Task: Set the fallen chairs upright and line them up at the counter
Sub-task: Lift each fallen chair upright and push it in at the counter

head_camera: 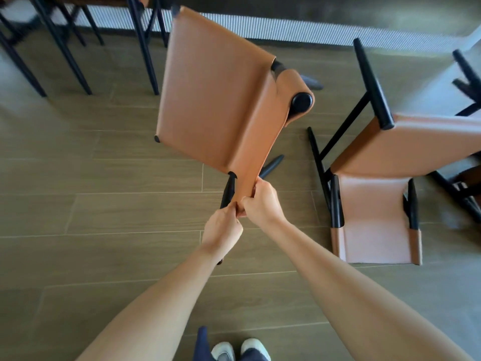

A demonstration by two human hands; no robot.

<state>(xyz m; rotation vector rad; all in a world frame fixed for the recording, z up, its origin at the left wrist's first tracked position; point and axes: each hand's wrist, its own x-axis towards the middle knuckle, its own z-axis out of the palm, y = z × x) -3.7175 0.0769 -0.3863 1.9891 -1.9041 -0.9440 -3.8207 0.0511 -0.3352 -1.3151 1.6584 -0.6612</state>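
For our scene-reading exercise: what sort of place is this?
Likely a café or dining room: a held chair matches the fallen chair, more chair legs stand in a row, plank floor.

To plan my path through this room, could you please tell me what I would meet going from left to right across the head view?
Black legs of standing chairs → tan chair held by the left hand and right hand → fallen tan chair on the floor.
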